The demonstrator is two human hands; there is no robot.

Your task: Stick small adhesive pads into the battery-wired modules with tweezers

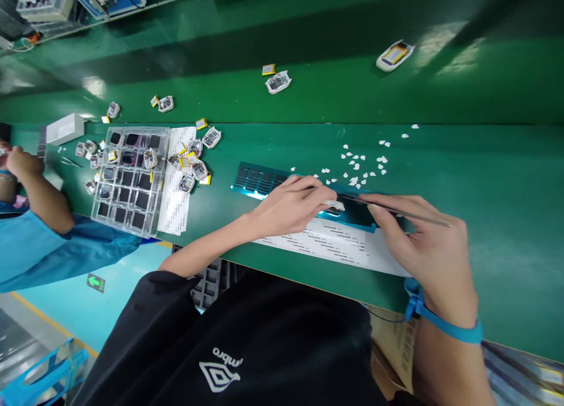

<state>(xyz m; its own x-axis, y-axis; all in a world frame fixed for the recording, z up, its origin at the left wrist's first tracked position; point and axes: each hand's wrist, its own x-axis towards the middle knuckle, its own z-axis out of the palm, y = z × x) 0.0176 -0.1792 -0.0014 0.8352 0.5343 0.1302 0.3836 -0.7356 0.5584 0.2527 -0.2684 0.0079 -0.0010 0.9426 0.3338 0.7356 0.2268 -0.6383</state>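
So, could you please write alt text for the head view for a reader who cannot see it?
Over a green bench, the left hand pinches a small white part while the right hand holds tweezers to it, above a teal sheet. A clear tray and a co-worker's arm lie left.

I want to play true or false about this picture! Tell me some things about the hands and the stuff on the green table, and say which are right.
1. The right hand holds tweezers. True.
2. The left hand rests on a red sheet. False: the sheet is shiny blue-green.
3. Little white bits lie scattered beyond the hands. True.
4. The clear tray sits to the right of the hands. False: it sits to their left.
5. The right wrist wears a blue strap. True.
6. The white bits are stacked in one tall pile. False: they lie spread flat on the table.
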